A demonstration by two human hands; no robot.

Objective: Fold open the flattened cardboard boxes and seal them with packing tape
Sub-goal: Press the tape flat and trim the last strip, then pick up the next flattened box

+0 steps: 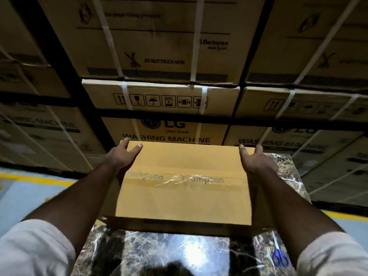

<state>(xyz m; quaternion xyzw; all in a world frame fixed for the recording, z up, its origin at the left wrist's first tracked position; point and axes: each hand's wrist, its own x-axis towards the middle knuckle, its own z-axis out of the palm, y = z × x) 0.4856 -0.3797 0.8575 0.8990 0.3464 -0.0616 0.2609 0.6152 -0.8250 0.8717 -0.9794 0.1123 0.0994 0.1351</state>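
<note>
Left hand (pixel 121 156) grips box (pixel 183 196) far-left corner, thumb on top; right hand (pixel 255 160) clasps far-right corner; box above marble surface (pixel 159 253), tape (pixel 179 181) across top

Just one head cam, looking forward and down over the box (pixel 183 182) from close up. Stacked cartons (pixel 159 46) fill the background behind it.

The box (pixel 183 182) sits over the middle of the table (pixel 159 253). The left hand (pixel 121 156) is at the box's far left corner and the right hand (pixel 254 159) at its far right corner. The scissors (pixel 279 257) lie by the table's near right edge. Big boxes (pixel 159 92) stand stacked behind the table.
</note>
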